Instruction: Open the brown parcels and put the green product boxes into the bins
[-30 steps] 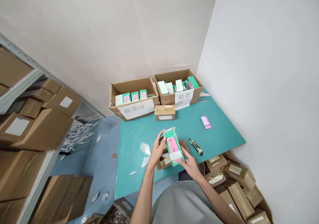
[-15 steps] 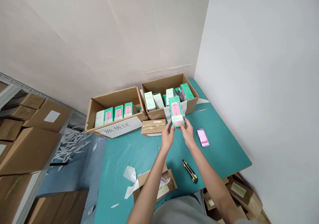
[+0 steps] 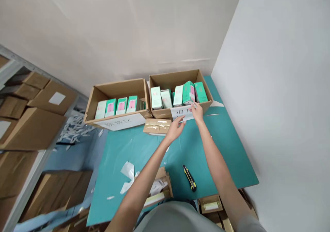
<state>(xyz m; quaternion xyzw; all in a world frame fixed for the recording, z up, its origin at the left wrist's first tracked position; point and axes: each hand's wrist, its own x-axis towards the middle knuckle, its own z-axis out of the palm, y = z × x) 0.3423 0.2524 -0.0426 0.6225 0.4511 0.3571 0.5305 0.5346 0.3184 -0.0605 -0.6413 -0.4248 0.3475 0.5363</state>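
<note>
My right hand [image 3: 197, 112] is at the front rim of the right-hand cardboard carton [image 3: 165, 114]. Its fingers are closed on the lower corner of a green box with a pink picture [image 3: 188, 92], which leans among other boxes inside. My left hand [image 3: 175, 129] hovers in front of the carton's white paper label [image 3: 177, 113], holding nothing, fingers apart. Several pale and green boxes stand in the same carton, such as a white-faced box [image 3: 156, 98] at its left end. Just left of my left hand lies a small taped brown box [image 3: 156, 126].
A second carton [image 3: 90, 113] with similar boxes stands at the left. On the green table [image 3: 121, 141] lie a yellow-black utility knife [image 3: 189, 178], an opened small carton [image 3: 168, 185] and torn white plastic [image 3: 128, 172]. Shelving with brown cartons [image 3: 48, 98] is at far left.
The green box went from both hands above the table into the right-hand carton. My left hand has let go of it; my right hand stays at its lower corner. The view has shifted.
</note>
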